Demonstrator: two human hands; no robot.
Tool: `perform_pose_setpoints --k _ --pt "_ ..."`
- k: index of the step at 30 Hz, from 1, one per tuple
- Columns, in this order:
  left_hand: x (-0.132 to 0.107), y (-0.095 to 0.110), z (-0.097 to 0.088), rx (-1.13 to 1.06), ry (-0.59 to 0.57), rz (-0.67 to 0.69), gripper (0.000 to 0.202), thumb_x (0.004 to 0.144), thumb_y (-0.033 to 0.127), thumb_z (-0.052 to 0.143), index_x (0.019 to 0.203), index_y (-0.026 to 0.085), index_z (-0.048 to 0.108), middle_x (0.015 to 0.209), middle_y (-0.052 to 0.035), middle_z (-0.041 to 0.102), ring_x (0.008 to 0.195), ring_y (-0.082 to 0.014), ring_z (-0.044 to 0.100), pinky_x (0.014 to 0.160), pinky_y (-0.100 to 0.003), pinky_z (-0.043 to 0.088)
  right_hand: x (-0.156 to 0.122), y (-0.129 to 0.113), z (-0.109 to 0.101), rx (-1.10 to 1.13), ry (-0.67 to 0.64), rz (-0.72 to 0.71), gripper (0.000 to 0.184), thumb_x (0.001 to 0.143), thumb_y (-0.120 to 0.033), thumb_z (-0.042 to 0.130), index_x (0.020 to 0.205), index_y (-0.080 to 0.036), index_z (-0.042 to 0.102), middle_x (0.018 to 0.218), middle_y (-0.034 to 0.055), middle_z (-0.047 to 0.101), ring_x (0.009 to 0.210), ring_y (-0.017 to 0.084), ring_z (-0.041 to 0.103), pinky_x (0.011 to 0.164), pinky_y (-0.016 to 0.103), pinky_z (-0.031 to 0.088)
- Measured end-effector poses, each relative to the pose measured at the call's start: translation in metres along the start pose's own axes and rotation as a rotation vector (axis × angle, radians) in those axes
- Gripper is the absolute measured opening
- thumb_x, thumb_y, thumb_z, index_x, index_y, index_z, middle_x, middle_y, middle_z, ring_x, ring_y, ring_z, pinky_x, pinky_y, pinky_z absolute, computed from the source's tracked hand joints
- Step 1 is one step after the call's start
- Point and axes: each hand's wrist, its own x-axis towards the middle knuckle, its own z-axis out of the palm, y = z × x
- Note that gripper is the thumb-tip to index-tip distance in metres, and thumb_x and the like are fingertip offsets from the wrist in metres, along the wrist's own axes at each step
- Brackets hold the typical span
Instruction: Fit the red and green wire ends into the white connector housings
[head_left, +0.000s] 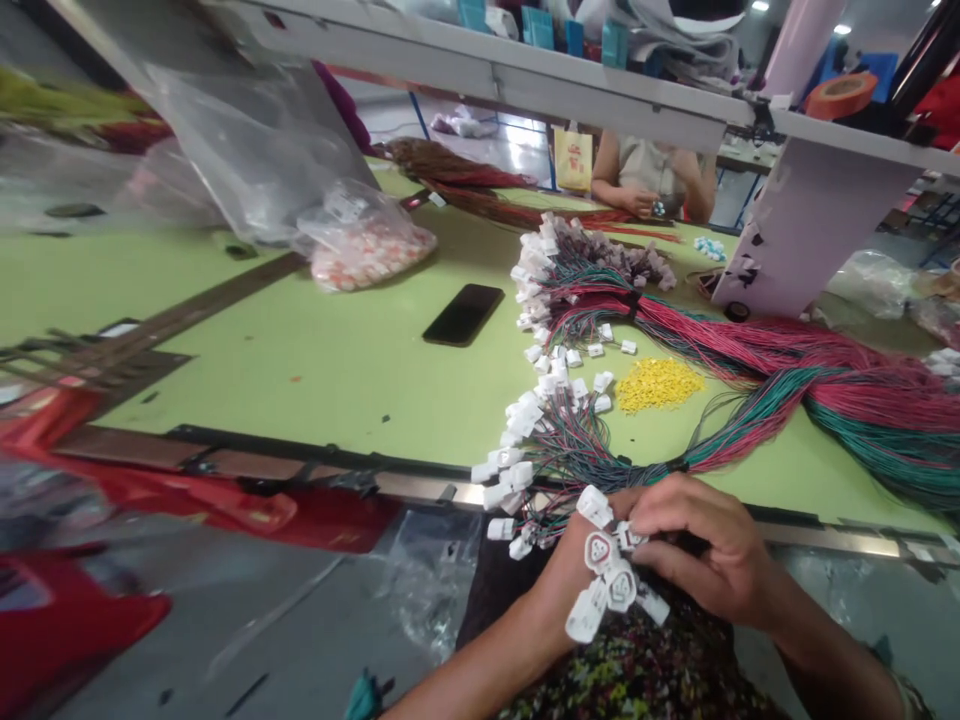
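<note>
My left hand (564, 572) is closed round several white plastic connectors (609, 575) held in a cluster at the table's front edge. My right hand (705, 550) pinches at the same cluster from the right, fingers curled on one connector. The connectors end thin red, green and grey wires (592, 450) that run up onto the green table (337, 360). More white connectors (517, 470) lie in a row just above my hands. A small heap of yellow seals (658, 384) sits beyond them.
A black phone (463, 314) lies mid-table. A bag of pink-white parts (367, 245) and a clear plastic bag (247, 150) sit at back left. A large bundle of red and green wires (825, 390) crosses the right. Another person (652, 180) works opposite. Red crates (150, 510) stand lower left.
</note>
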Motion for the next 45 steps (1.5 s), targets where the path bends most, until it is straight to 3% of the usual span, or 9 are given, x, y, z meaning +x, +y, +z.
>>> perform_pose_setpoints --k 5,8,13,17,21,25,32,37,45 --pt "-0.013 -0.001 -0.008 -0.191 -0.005 -0.002 0.047 0.081 0.031 0.078 0.124 0.021 0.067 0.086 -0.0046 0.075 0.078 -0.0198 0.068 0.072 -0.032 0.055 0.0 0.024 -0.009 0.046 0.065 0.084 0.024 0.093 -0.012 0.068 0.113 -0.026 0.069 0.104 0.0035 0.073 0.096 0.016 0.069 0.085 0.03 0.057" --pt "-0.011 0.0 -0.01 -0.401 0.054 -0.075 0.037 0.086 0.04 0.077 0.115 0.019 0.071 0.086 -0.0063 0.078 0.075 -0.0172 0.071 0.073 -0.031 0.057 -0.001 0.032 -0.014 0.054 0.042 0.035 0.024 0.093 -0.011 0.067 0.112 -0.025 0.07 0.104 0.0042 0.073 0.096 0.017 0.069 0.086 0.031 0.057" --pt "-0.002 0.005 -0.015 -0.458 0.016 -0.237 0.042 0.074 0.045 0.088 0.101 0.015 0.076 0.066 -0.0035 0.074 0.058 -0.0129 0.066 0.056 -0.024 0.052 0.003 0.032 -0.017 0.054 -0.041 -0.02 0.022 0.097 -0.013 0.064 0.115 -0.025 0.07 0.106 0.0059 0.073 0.098 0.017 0.069 0.086 0.032 0.057" --pt "-0.003 0.003 -0.014 -0.416 0.025 -0.27 0.035 0.077 0.042 0.087 0.1 0.018 0.078 0.067 -0.0028 0.074 0.057 -0.0118 0.064 0.053 -0.022 0.048 0.011 0.06 -0.029 -0.027 -0.027 0.114 0.011 0.099 -0.022 0.062 0.102 -0.024 0.072 0.109 0.0068 0.07 0.101 0.02 0.068 0.089 0.036 0.055" --pt "-0.003 -0.004 -0.01 -0.381 0.065 -0.264 0.036 0.078 0.046 0.085 0.101 0.019 0.077 0.062 -0.0007 0.071 0.051 -0.0098 0.058 0.047 -0.021 0.04 0.023 0.109 -0.045 -0.519 -0.024 0.374 0.017 0.095 -0.016 0.057 0.106 -0.019 0.069 0.103 0.0089 0.068 0.09 0.022 0.066 0.084 0.036 0.053" --pt "0.0 -0.01 -0.007 -0.385 0.107 -0.264 0.042 0.075 0.049 0.085 0.1 0.017 0.076 0.061 -0.002 0.071 0.049 -0.0086 0.054 0.046 -0.021 0.036 0.032 0.134 -0.047 -0.625 -0.063 0.423 0.015 0.091 -0.014 0.06 0.101 -0.02 0.07 0.102 0.009 0.068 0.096 0.025 0.063 0.086 0.036 0.048" --pt "0.001 -0.009 -0.007 -0.385 0.105 -0.29 0.042 0.075 0.05 0.085 0.099 0.017 0.076 0.058 -0.0004 0.069 0.048 -0.0085 0.053 0.047 -0.021 0.035 0.045 0.137 -0.04 -0.647 -0.107 0.436 0.011 0.089 -0.013 0.063 0.095 -0.02 0.069 0.097 0.0061 0.067 0.086 0.021 0.062 0.077 0.031 0.044" --pt "-0.001 -0.005 -0.008 -0.4 0.114 -0.281 0.037 0.076 0.046 0.084 0.099 0.018 0.076 0.056 0.0004 0.068 0.047 -0.009 0.051 0.046 -0.022 0.034 0.038 0.136 -0.042 -0.606 -0.101 0.418 0.016 0.086 -0.01 0.064 0.097 -0.021 0.069 0.09 0.0025 0.068 0.075 0.016 0.061 0.071 0.027 0.046" --pt "-0.001 0.0 -0.007 -0.402 0.122 -0.285 0.034 0.077 0.043 0.083 0.099 0.017 0.074 0.057 0.0013 0.067 0.047 -0.0097 0.049 0.048 -0.024 0.034 0.042 0.134 -0.037 -0.644 -0.098 0.384 0.015 0.092 -0.013 0.06 0.095 -0.022 0.071 0.1 0.0063 0.07 0.092 0.021 0.063 0.08 0.03 0.045"
